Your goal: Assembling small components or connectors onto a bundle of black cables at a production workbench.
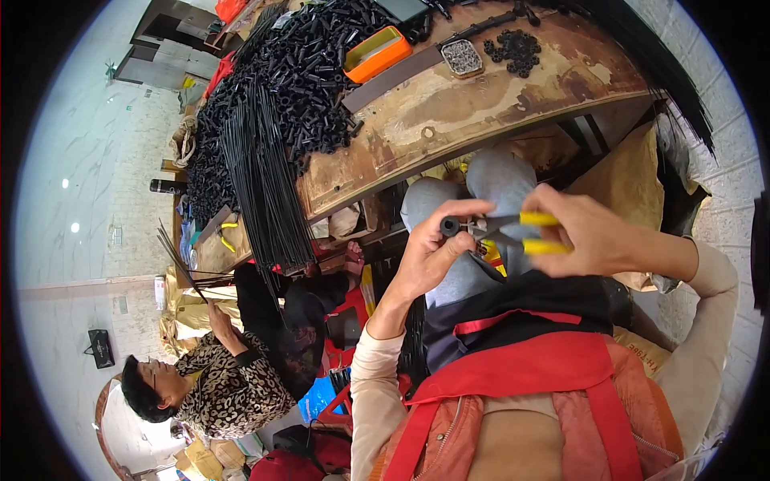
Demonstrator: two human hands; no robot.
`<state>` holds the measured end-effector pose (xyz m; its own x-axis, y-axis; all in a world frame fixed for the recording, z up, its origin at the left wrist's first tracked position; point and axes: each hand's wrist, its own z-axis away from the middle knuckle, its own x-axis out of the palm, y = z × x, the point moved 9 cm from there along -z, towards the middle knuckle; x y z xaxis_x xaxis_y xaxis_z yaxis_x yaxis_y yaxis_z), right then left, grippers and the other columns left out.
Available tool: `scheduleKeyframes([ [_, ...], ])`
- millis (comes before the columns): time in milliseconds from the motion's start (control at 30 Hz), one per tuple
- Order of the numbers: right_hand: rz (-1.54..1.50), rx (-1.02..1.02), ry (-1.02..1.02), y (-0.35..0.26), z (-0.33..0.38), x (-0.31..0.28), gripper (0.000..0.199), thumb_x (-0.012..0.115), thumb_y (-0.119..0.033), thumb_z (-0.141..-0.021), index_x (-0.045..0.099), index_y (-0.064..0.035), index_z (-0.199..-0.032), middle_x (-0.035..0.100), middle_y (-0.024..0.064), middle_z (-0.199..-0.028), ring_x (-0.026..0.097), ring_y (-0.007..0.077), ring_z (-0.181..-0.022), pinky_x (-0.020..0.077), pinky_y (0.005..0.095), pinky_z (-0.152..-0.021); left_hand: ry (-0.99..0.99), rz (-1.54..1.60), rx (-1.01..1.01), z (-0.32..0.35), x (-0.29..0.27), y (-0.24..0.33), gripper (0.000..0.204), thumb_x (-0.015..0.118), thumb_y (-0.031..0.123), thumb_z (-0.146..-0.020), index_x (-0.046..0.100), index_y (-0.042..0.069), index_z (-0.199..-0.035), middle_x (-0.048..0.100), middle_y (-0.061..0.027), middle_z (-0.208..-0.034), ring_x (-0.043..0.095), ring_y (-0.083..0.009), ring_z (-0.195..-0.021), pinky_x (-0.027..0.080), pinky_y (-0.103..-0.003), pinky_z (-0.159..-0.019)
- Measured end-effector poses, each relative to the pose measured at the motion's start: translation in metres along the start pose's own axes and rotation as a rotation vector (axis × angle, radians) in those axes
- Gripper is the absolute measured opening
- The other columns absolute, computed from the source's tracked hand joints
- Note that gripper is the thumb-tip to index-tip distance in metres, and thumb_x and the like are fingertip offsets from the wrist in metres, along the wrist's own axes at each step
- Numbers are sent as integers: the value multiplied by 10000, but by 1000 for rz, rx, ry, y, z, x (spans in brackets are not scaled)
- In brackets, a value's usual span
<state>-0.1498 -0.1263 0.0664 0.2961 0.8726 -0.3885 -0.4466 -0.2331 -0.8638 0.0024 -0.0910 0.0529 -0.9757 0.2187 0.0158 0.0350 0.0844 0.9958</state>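
My left hand (425, 260) grips a short black tubular part (450, 226) between thumb and fingers, its round open end showing. Closed around the yellow handles of a pair of pliers (504, 228) is my right hand (597, 231), somewhat smeared by motion. The plier jaws reach to the left hand, right beside the black part. Whether they bite on it or on a small metal piece there, I cannot tell. Both hands are above my lap, in front of the worktable (385, 160).
A heap of black tubular parts (297, 68) and a bundle of thin black rods (261, 160) cover the table's left side. Farther right are an orange box (377, 54), a tin of small metal pieces (462, 58) and black round parts (513, 52). A co-worker (233, 369) holds rods at left.
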Motion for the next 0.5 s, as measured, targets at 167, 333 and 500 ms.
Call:
scheduleKeyframes([
  [167,487,-481,410,-38,11,-31,340,673,-172,-861,510,27,-1084,555,113,-662,570,323,-573,498,384,-604,68,-14,-1,-4,-12,-6,392,610,245,-955,570,53,-1294,513,10,-946,438,-64,-813,378,-211,-712],
  [333,-427,228,-501,2,6,19,380,691,-204,-845,504,3,-1103,566,118,-654,599,232,-572,455,356,-537,-50,-16,4,-4,-5,-2,521,627,393,-937,552,13,-1286,550,5,-968,496,-50,-814,432,-200,-702],
  [500,310,-262,273,-7,-5,-20,402,697,-280,-835,531,-18,-1091,574,101,-687,620,209,-620,464,354,-592,-6,-114,42,-9,0,7,359,625,245,-945,575,3,-1206,573,-11,-999,526,-77,-854,442,-212,-739],
])
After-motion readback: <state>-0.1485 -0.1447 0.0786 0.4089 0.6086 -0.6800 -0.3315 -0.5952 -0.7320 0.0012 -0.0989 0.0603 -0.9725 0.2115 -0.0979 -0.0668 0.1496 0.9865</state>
